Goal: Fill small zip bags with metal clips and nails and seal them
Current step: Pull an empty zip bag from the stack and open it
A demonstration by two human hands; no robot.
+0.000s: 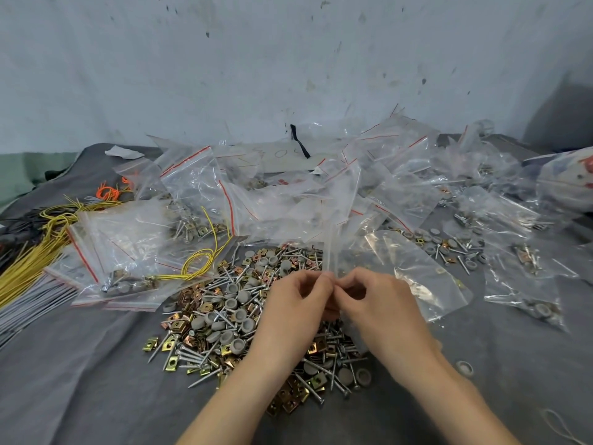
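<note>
Above hardware pile (224, 316), left hand (288, 313) and right hand (382, 306) fingers (322, 281) pinching upright zip bag (340, 213)

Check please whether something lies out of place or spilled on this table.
Two things. One grey cap lies alone on the cloth, right of the main pile. A yellow wire loops across the filled bags on the left. The left hand and right hand pinch a zip bag away from both.
</note>
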